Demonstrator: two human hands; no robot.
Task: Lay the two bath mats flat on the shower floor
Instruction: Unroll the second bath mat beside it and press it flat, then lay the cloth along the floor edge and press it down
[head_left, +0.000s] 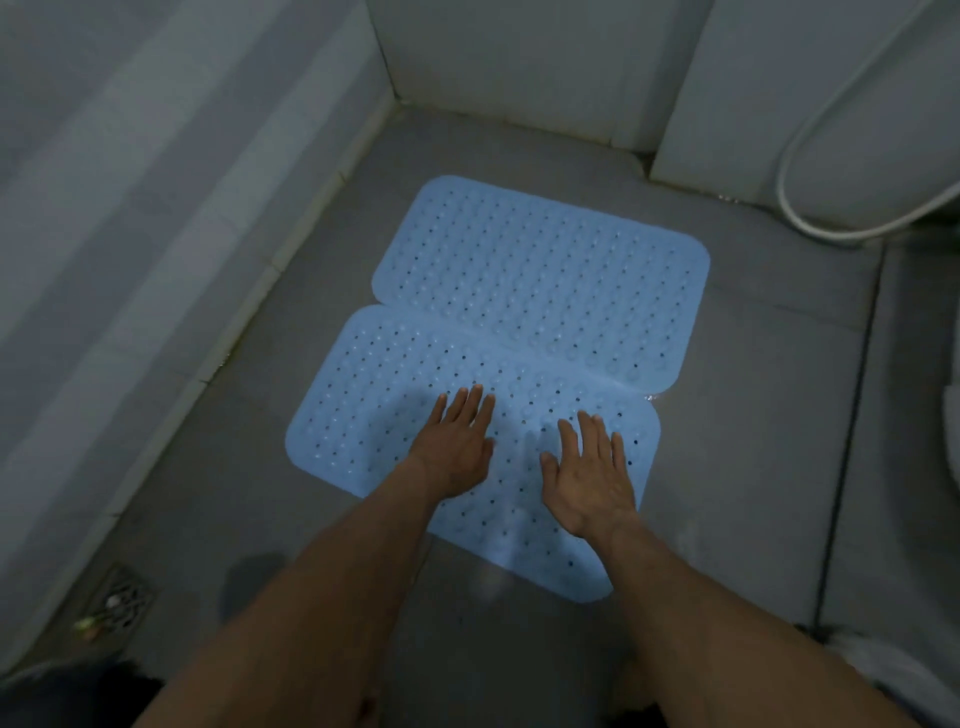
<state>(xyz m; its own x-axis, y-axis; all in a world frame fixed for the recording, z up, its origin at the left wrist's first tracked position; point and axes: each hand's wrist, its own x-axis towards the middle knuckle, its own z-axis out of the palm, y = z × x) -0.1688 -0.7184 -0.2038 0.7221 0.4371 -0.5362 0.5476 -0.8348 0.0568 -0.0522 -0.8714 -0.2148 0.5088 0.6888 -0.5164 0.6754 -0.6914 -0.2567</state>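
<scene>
I see both blue mats flat on the grey shower floor (753, 415): far mat (540, 280) w/ its near edge overlapped by the near mat (363, 395). Left hand (457, 447) & right hand (592, 478) pressed palm-down on near mat, fingers spread, gripping nothing. Floor drain (120, 597) near left.

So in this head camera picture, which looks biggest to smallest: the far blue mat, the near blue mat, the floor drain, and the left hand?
1-2. Near mat and far mat: they look alike; the near one overlaps the far one and sits closer, so I won't rank them.
3. Left hand.
4. Floor drain, though partly in shadow.
</scene>
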